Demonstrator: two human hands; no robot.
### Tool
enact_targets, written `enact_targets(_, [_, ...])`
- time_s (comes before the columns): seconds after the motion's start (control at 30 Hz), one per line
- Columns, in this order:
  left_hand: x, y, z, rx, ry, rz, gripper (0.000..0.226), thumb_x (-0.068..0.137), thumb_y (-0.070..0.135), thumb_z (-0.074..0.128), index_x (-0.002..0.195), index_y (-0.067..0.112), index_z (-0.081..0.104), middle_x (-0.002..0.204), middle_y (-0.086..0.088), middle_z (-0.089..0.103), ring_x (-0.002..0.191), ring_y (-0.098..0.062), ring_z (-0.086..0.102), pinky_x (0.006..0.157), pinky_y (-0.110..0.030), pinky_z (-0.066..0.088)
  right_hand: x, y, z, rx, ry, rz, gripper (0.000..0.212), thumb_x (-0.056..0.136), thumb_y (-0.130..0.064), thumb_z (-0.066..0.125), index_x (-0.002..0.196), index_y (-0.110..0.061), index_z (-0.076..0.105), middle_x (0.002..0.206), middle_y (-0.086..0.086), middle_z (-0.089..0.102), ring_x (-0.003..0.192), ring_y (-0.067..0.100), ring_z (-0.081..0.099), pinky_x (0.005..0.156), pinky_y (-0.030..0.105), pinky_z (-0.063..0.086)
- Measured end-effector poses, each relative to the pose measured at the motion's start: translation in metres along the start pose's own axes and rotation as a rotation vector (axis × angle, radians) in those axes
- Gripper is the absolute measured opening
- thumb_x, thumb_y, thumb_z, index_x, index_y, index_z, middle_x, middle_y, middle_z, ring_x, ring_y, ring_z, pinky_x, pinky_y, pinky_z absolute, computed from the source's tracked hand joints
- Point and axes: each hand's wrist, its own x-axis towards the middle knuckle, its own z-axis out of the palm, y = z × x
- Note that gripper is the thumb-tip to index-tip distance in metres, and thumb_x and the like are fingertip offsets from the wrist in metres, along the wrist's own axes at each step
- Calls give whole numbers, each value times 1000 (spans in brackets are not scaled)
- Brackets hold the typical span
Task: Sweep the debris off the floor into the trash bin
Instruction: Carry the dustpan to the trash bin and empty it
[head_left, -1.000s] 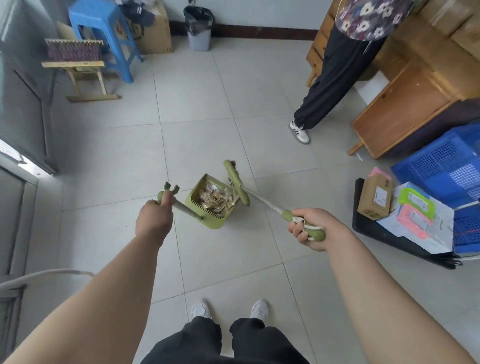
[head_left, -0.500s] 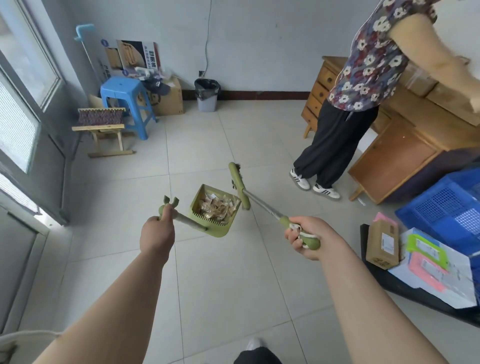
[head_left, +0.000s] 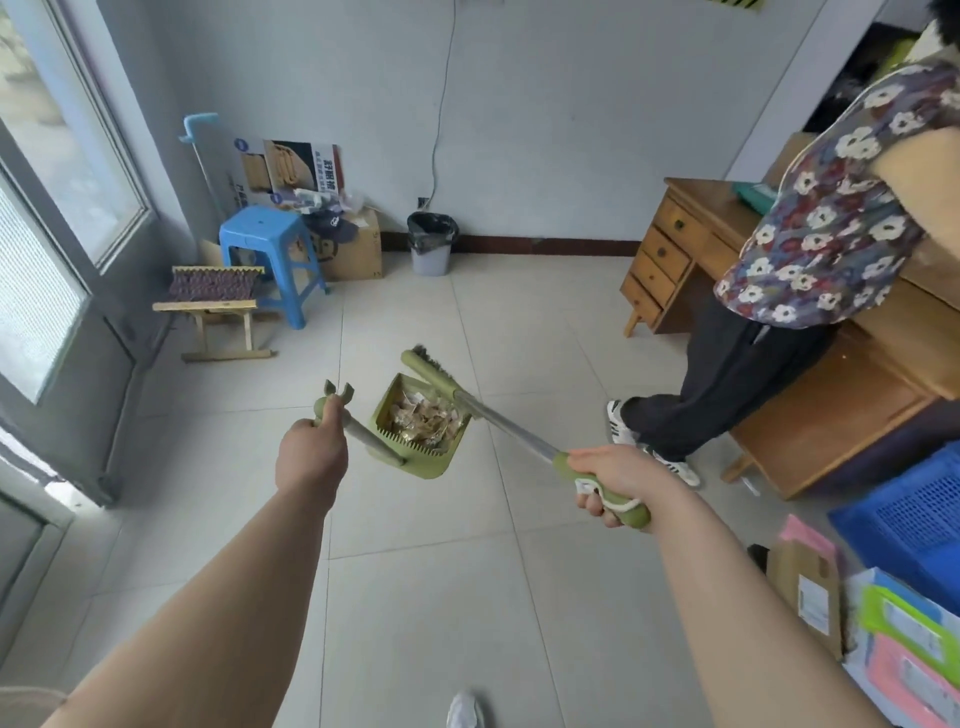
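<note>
My left hand (head_left: 311, 457) grips the handle of a green dustpan (head_left: 415, 462), which hangs above the tiled floor. The pan holds a heap of paper scraps and wrappers (head_left: 426, 423). My right hand (head_left: 613, 486) grips the green end of a broom (head_left: 498, 421), whose head rests across the pan's far edge. A grey trash bin (head_left: 431, 244) with a black liner stands against the back wall, well beyond the pan.
Another person (head_left: 769, 322) in a floral shirt stands at the right by a wooden desk (head_left: 670, 249). A blue stool (head_left: 270, 249), a small folding stool (head_left: 218, 306) and a cardboard box (head_left: 353, 249) sit back left. Blue crate (head_left: 909, 514) and parcels (head_left: 810, 587) lie at right.
My view has lifted from the floor towards the back wall and I have stepped forward. The dustpan and broom stay held together in front of me, and the bin looks closer.
</note>
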Motion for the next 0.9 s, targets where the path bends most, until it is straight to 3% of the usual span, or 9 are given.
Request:
enact_targets(0.1, [19, 25, 21, -10, 25, -9, 58, 90, 58, 36, 86, 5, 58, 72, -10, 54, 62, -28, 50, 62, -35, 41, 27, -25, -26, -88, -1, -27, 32, 98, -19, 50, 126, -5, 56, 60, 8, 49, 31, 9, 41, 38, 12, 29])
enact_targets(0.2, [37, 47, 44, -35, 40, -24, 57, 89, 59, 37, 85, 6, 57, 72, -9, 53, 63, -28, 49, 64, -36, 40, 57, -51, -47, -108, -13, -23, 32, 99, -20, 48, 128, -6, 53, 62, 8, 49, 29, 8, 41, 39, 11, 28])
enact_targets(0.33, [58, 70, 65, -50, 69, -28, 58, 88, 60, 37, 88, 6, 58, 73, -9, 54, 63, -27, 50, 64, -36, 41, 92, -78, -62, 10, -40, -9, 11, 100, -19, 47, 98, -19, 58, 63, 10, 47, 28, 7, 39, 36, 9, 26])
enact_targets(0.4, [69, 81, 72, -66, 82, -36, 58, 88, 60, 37, 91, 6, 59, 74, -8, 53, 64, -27, 49, 63, -36, 40, 106, -90, -70, 64, -55, 6, 14, 100, -21, 47, 90, -20, 57, 63, 9, 47, 29, 5, 38, 35, 9, 25])
enact_targets(0.63, [131, 120, 99, -123, 95, -51, 60, 89, 61, 37, 93, 6, 62, 74, -8, 55, 69, -28, 52, 67, -37, 43, 159, -147, -88, 146, -61, -11, 13, 100, -20, 46, 94, -17, 57, 60, 9, 48, 31, 5, 38, 32, 11, 26])
enact_targets(0.9, [244, 189, 113, -155, 61, -58, 60, 87, 62, 37, 93, 9, 64, 74, -8, 54, 65, -26, 49, 58, -35, 39, 234, -246, -77, 115, -53, 22, 10, 101, -25, 47, 99, -23, 56, 62, 8, 48, 30, 5, 39, 33, 10, 26])
